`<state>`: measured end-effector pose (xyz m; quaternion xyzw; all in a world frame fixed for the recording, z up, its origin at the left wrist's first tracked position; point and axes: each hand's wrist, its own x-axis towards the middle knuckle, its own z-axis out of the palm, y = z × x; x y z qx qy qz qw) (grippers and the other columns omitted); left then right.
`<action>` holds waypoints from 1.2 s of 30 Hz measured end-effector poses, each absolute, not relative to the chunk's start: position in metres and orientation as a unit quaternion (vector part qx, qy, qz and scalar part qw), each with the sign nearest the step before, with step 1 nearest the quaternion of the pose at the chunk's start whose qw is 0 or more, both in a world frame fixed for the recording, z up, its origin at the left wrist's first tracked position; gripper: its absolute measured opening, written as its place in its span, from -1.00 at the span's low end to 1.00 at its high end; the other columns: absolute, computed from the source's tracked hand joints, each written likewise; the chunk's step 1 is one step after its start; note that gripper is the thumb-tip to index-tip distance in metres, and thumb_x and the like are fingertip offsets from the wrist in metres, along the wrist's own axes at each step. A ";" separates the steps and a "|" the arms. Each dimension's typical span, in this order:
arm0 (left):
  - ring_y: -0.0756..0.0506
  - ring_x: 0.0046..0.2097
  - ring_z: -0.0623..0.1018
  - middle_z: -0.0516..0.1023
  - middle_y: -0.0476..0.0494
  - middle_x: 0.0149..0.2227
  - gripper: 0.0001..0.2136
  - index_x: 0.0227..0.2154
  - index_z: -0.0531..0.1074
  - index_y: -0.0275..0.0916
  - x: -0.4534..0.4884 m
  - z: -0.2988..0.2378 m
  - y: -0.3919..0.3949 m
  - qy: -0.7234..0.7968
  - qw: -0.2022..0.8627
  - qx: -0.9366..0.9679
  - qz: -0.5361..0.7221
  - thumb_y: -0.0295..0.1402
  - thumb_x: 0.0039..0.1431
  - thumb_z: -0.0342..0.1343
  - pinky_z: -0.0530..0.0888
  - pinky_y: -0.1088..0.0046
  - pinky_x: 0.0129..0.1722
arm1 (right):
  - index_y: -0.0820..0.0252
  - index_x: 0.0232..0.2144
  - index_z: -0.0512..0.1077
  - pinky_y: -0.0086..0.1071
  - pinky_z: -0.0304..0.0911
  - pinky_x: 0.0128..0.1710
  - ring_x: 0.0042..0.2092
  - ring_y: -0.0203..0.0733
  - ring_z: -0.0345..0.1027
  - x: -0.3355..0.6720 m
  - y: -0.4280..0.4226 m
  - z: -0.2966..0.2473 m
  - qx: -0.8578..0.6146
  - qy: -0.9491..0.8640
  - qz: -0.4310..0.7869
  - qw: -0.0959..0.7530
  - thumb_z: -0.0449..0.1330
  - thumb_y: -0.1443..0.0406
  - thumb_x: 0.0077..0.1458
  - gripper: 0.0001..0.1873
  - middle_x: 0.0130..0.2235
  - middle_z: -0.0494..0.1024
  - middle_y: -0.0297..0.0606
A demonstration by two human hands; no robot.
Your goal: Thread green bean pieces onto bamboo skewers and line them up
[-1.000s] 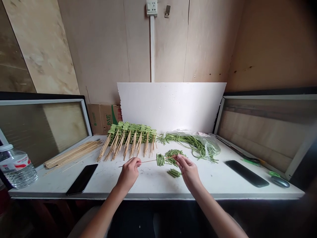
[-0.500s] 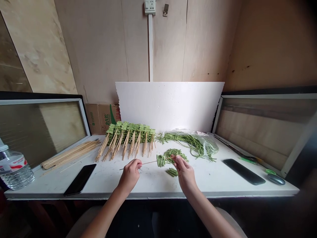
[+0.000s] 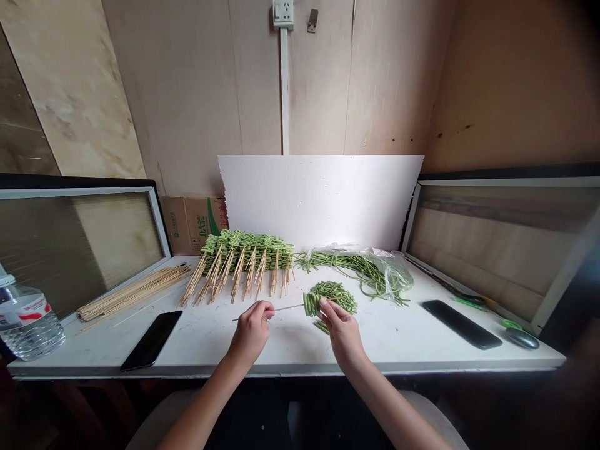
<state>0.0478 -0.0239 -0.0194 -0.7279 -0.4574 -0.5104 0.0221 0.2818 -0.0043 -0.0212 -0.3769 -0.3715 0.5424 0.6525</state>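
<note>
My left hand (image 3: 253, 328) pinches a thin bamboo skewer (image 3: 285, 307) that points right and carries a short row of green bean pieces (image 3: 310, 304). My right hand (image 3: 341, 328) is closed at the skewer's tip, its fingers pressed on a bean piece next to that row. Just behind lies a small heap of cut bean pieces (image 3: 336, 291), and a few more pieces (image 3: 321, 325) lie under my right hand.
Finished bean skewers (image 3: 244, 259) lie stacked at the back. Bare skewers (image 3: 134, 290) lie at the left, beside a black phone (image 3: 151, 339) and a water bottle (image 3: 25, 322). A plastic bag of long beans (image 3: 370, 269), a dark flat case (image 3: 460, 324) and a mouse (image 3: 521, 338) lie at the right.
Both hands and the skewer shifted slightly right and toward me. My right hand moved in closer to the row of bean pieces on the skewer.
</note>
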 end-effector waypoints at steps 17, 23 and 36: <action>-0.12 -0.34 0.60 0.56 -0.08 -0.41 -0.82 -0.34 0.43 -0.18 0.032 -0.019 -0.016 -0.520 0.014 -0.695 -0.496 -0.51 0.26 -0.04 0.46 0.43 -0.32 | 0.04 -0.32 0.68 -0.15 0.21 -0.17 -0.04 0.20 0.41 0.340 0.017 -0.019 -0.562 -0.782 0.040 0.268 0.32 0.28 0.15 -0.89 -0.21 0.70 -0.16; -0.12 -0.32 0.61 0.58 -0.09 -0.39 -0.83 -0.33 0.42 -0.17 0.031 -0.022 -0.016 -0.519 -0.003 -0.699 -0.491 -0.50 0.27 -0.05 0.47 0.44 -0.33 | 0.04 -0.39 0.63 -0.18 0.24 -0.17 -0.03 0.18 0.44 0.339 0.020 -0.021 -0.561 -0.761 0.088 0.314 0.34 0.31 0.10 -0.94 -0.25 0.70 -0.19; -0.11 -0.33 0.59 0.57 -0.08 -0.39 -0.82 -0.30 0.42 -0.15 0.030 -0.030 -0.013 -0.504 0.015 -0.712 -0.489 -0.46 0.33 -0.07 0.46 0.43 -0.31 | 0.12 -0.27 0.60 -0.16 0.40 0.08 0.12 0.08 0.52 0.350 0.026 0.004 -0.341 -0.478 0.580 0.565 0.43 -0.13 -0.03 -0.51 -0.03 0.70 -0.11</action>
